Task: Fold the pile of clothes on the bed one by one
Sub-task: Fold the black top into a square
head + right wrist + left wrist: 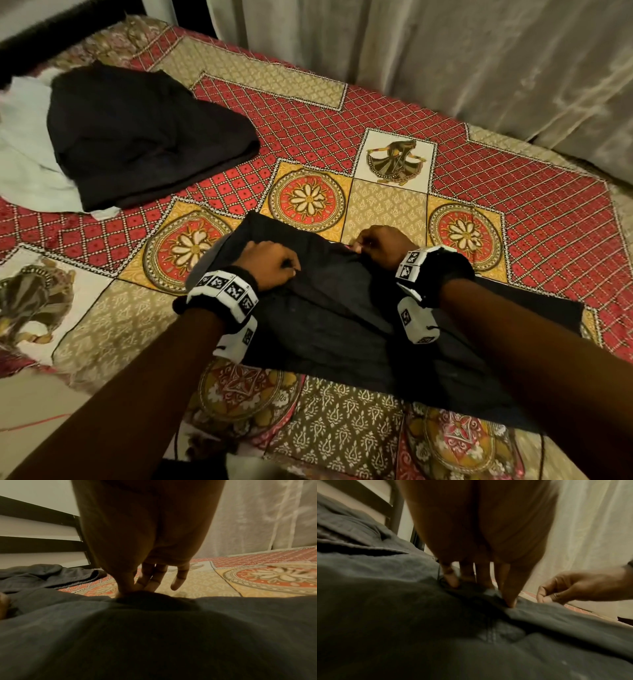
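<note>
A dark grey garment lies spread on the patterned bedsheet in front of me. My left hand rests on its upper left part, fingers curled. In the left wrist view the left hand pinches a raised fold of the garment between thumb and fingers. My right hand is at the garment's far edge. In the right wrist view the right hand pinches that edge of the garment with thumb and forefinger, and the other fingers hang loose. The two hands are about a hand's width apart.
A pile with a dark garment on top of a white cloth sits at the far left of the bed. Pale curtains hang along the far side. A dark slatted bed frame stands at the left end.
</note>
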